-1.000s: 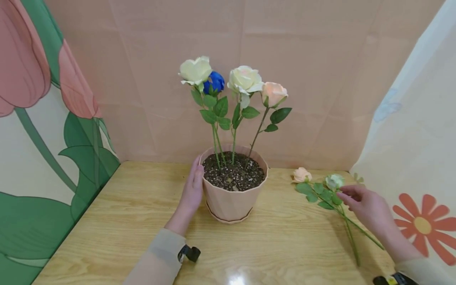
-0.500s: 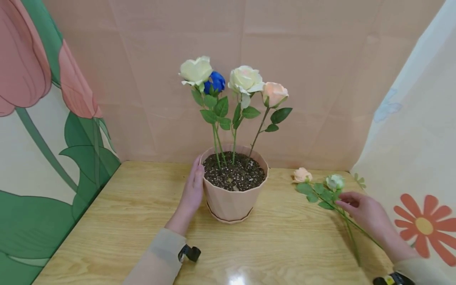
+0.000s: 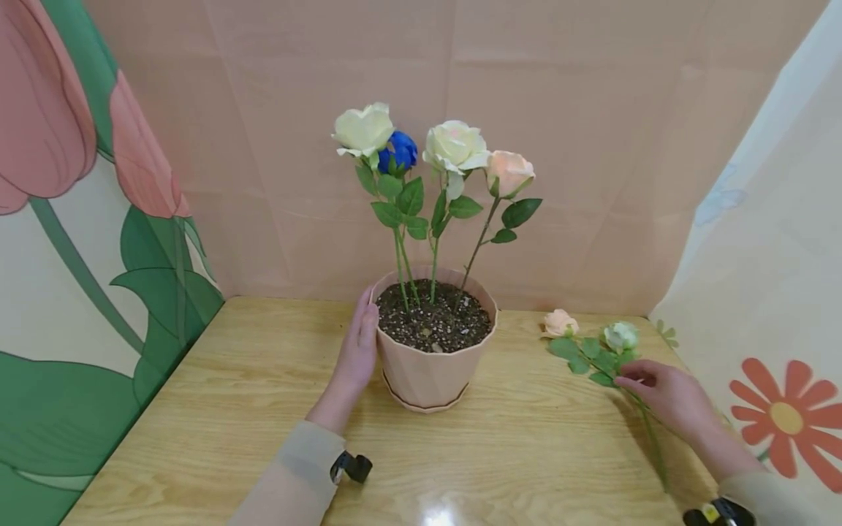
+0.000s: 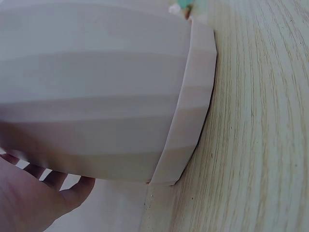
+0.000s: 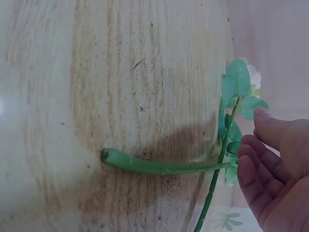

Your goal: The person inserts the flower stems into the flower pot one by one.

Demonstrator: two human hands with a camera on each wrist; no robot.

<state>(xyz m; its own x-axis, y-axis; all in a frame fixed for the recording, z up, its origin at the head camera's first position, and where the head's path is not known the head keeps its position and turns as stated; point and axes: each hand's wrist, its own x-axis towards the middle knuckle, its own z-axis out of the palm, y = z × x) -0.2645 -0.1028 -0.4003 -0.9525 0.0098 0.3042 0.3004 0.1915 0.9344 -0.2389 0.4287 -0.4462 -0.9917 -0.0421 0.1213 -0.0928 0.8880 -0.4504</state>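
Observation:
My left hand (image 3: 357, 351) rests flat against the left side of the pink pot (image 3: 434, 376); in the left wrist view its fingers touch the pot wall (image 4: 91, 82). Soil (image 3: 430, 321) fills the pot, with two white roses (image 3: 455, 146), a blue one (image 3: 398, 152) and a peach one (image 3: 509, 173) upright in it. On the table at the right lie a pale green rose (image 3: 621, 335) and a peach rose (image 3: 560, 323), stems crossing. My right hand (image 3: 674, 402) is at their leaves and stems, its thumb and bent fingers apart in the right wrist view, with no firm grip visible.
The pot stands in a pink saucer (image 3: 427, 406) on the wooden table (image 3: 526, 453). A pink backdrop (image 3: 579, 131) rises behind, with a tulip-patterned panel (image 3: 59, 307) on the left and a flower-patterned one (image 3: 783, 263) on the right.
My right hand has moved slightly left and down, from beside the pale green bloom toward the stems. The left hand keeps its place on the pot, and the view has shifted a little.

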